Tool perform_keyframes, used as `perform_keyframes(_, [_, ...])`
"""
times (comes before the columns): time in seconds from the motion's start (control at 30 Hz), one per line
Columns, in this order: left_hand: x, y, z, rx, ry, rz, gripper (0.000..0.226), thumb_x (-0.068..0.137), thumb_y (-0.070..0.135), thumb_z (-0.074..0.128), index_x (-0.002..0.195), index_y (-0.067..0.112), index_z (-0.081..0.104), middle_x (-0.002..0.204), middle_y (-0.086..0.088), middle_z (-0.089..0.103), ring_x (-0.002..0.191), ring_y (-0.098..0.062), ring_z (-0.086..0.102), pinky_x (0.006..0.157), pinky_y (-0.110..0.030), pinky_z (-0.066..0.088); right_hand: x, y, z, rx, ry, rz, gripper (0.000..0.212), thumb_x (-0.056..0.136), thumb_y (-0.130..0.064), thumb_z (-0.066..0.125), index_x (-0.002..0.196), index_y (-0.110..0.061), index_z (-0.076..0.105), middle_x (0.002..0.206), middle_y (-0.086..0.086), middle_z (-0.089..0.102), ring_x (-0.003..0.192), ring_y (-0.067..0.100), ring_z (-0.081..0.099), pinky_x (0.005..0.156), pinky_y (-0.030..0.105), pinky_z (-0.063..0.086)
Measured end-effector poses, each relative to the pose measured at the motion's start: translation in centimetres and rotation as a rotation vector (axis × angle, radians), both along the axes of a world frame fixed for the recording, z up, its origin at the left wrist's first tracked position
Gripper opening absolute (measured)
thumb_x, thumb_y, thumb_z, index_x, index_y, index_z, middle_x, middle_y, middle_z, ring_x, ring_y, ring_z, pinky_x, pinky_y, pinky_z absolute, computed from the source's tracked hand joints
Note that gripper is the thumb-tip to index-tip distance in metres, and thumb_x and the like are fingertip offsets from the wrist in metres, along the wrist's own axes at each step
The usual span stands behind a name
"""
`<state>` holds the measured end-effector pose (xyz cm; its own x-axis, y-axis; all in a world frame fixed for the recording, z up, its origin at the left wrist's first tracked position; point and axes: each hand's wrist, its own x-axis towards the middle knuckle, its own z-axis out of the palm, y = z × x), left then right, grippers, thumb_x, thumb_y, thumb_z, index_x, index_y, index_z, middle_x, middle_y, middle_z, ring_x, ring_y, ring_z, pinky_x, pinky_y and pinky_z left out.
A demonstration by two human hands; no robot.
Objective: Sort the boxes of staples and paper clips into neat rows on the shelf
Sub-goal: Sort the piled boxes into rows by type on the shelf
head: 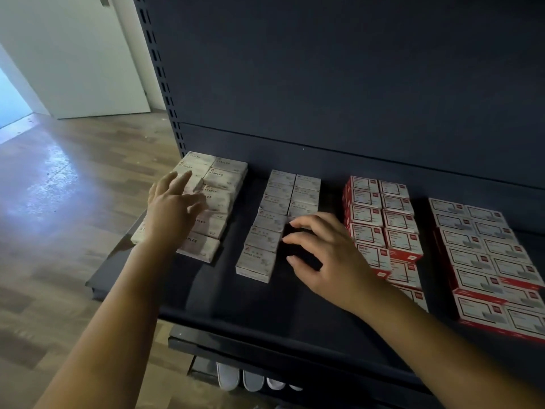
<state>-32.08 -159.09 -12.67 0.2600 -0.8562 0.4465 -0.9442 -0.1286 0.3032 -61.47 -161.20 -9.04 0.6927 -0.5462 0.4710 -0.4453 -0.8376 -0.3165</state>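
Hands spread-fingered: left hand (174,208) over staples boxes (218,199), right hand (327,258) above bare shelf (265,308) gap.

Words on the boxes
The pale boxes on the left (206,202) say "STAPLES"; the pale boxes in the middle (259,255) say "PAPER CLIPS"; the red boxes (383,219) have words too small to read.

Dark shelf (265,314): 4 double-row box groups. Staples boxes (224,178) at 10 o'clock under left hand (171,211), fingers spread; paper-clip boxes (265,231) centre; right hand (330,261) open beside them; red boxes (395,222) at 3 o'clock.
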Motion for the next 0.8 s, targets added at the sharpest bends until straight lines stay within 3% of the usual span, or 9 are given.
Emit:
perform_keyframes(0.13, [0.0, -1.2, -0.4, 0.039, 0.01, 0.012, 0.015, 0.084, 0.014, 0.068, 0.097, 0.012, 0.074, 0.133, -0.018, 0.052, 0.13, -0.041, 0.037, 0.103, -0.059, 0.026, -0.1, -0.5, -0.2, 0.005, 0.011, 0.002, 0.03, 0.081, -0.032, 0.052, 0.1, -0.014, 0.067, 0.11, 0.001, 0.059, 0.111, 0.015, 0.044, 0.089, 0.043, 0.046])
perform_keyframes(0.33, [0.6, -2.7, -0.5, 0.067, 0.047, -0.004, 0.023, 0.091, 0.019, 0.058, 0.111, 0.018, 0.069, 0.13, -0.007, 0.057, 0.125, -0.029, 0.048, 0.1, -0.043, 0.034, -0.1, -0.8, -0.4, 0.007, -0.002, -0.003, 0.029, 0.081, -0.032, 0.052, 0.1, -0.015, 0.067, 0.111, 0.0, 0.058, 0.112, 0.015, 0.044, 0.09, 0.042, 0.045])
perform_keyframes(0.6, [-2.5, -1.7, 1.2, -0.002, 0.072, 0.057, 0.025, 0.09, 0.021, 0.061, 0.11, 0.009, 0.068, 0.121, -0.012, 0.062, 0.115, -0.028, 0.057, 0.104, -0.054, 0.029, -1.4, -1.5, -0.2, -0.013, -0.045, -0.052, 0.03, 0.082, -0.03, 0.051, 0.097, -0.011, 0.068, 0.108, 0.004, 0.06, 0.108, 0.018, 0.047, 0.088, 0.039, 0.045])
perform_keyframes(0.73, [-9.2, 0.2, 3.0, -0.086, 0.065, -0.123, 0.042, 0.089, 0.038, 0.047, 0.111, 0.008, 0.067, 0.117, -0.009, 0.065, 0.111, -0.027, 0.059, 0.099, -0.059, 0.036, -3.4, -1.9, 0.6, -0.007, -0.102, -0.171, 0.035, 0.082, -0.031, 0.048, 0.099, -0.009, 0.069, 0.107, 0.007, 0.06, 0.107, 0.018, 0.045, 0.09, 0.036, 0.04])
perform_keyframes(0.8, [-12.6, 0.6, 3.4, -0.094, 0.041, -0.231, 0.041, 0.089, 0.036, 0.045, 0.111, 0.008, 0.067, 0.115, -0.008, 0.066, 0.11, -0.026, 0.06, 0.097, -0.056, 0.04, -5.1, -2.2, 0.8, 0.017, -0.116, -0.236, 0.037, 0.082, -0.033, 0.046, 0.1, -0.009, 0.068, 0.107, 0.007, 0.059, 0.107, 0.02, 0.046, 0.09, 0.038, 0.04])
